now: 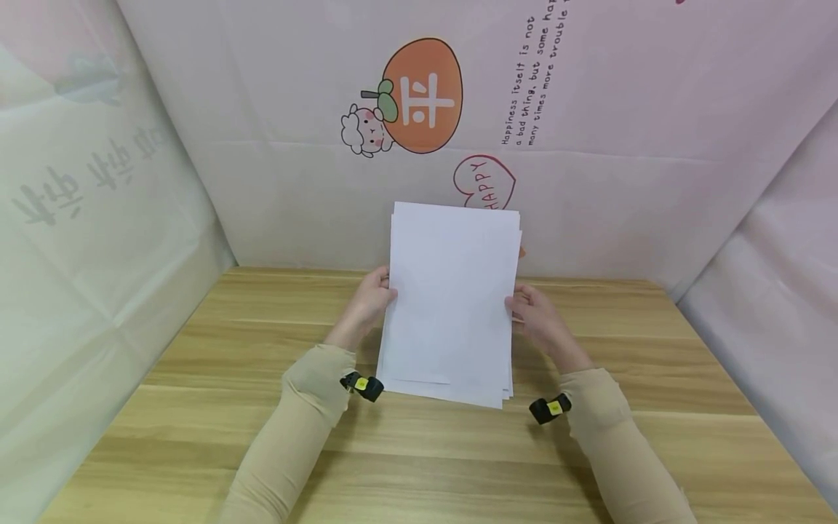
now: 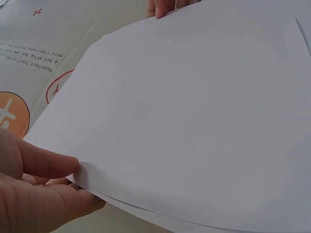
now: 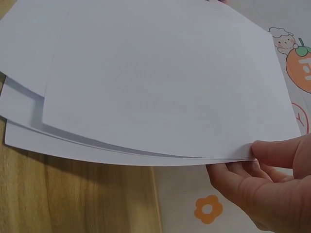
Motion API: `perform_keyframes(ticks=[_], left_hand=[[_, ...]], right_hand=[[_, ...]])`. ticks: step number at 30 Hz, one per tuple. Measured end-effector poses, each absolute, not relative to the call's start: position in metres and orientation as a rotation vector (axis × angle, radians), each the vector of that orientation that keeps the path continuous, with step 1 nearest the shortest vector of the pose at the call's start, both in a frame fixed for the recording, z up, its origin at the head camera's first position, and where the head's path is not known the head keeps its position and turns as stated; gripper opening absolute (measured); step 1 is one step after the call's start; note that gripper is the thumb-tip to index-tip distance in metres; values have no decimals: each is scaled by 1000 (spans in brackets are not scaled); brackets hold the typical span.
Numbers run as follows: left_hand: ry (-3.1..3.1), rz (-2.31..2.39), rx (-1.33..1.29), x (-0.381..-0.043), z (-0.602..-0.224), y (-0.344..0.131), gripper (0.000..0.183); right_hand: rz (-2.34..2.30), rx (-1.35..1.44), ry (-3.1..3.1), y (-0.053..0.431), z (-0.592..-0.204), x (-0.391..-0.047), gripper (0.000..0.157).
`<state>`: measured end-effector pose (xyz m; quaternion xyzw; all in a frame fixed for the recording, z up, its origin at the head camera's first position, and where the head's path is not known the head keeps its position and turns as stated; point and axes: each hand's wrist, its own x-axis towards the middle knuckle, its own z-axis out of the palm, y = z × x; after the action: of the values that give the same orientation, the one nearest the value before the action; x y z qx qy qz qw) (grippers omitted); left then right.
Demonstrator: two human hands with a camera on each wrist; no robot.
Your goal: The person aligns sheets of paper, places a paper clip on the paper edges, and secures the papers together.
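Note:
Several sheets of blank white paper (image 1: 452,298) are held up over the table in a loose stack, their lower edges uneven. My left hand (image 1: 371,300) pinches the stack's left edge, thumb on top and fingers underneath. On the opposite edge my right hand (image 1: 538,317) grips it the same way. In the left wrist view the paper (image 2: 180,111) bends slightly near the left thumb (image 2: 51,162). The right wrist view shows the sheets (image 3: 160,82) fanned apart at their near corners, while the right thumb (image 3: 274,151) presses on the top one.
Beneath is a wood-grain table (image 1: 445,466). A printed cloth (image 1: 294,145) with an orange fruit drawing hangs behind it, and pale cloth sides stand left (image 1: 98,291) and right (image 1: 772,291). Each wrist wears a black strap camera, left (image 1: 364,386) and right (image 1: 550,409).

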<state>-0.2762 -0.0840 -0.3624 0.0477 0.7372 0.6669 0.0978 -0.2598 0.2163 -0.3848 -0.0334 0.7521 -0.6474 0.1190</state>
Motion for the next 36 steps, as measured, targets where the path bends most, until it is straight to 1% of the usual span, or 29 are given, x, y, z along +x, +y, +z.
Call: perform_keyframes(ticks=[20, 27, 36], left_hand=[[2136, 2097, 157, -279, -364, -84, 52], [2120, 2123, 192, -281, -365, -84, 52], [2132, 2167, 239, -279, -366, -84, 50]], right_hand=[[-1924, -122, 2288, 213, -383, -261, 37], [-1987, -128, 2263, 213, -382, -262, 38], [-2023, -102, 2275, 211, -385, -262, 29]])
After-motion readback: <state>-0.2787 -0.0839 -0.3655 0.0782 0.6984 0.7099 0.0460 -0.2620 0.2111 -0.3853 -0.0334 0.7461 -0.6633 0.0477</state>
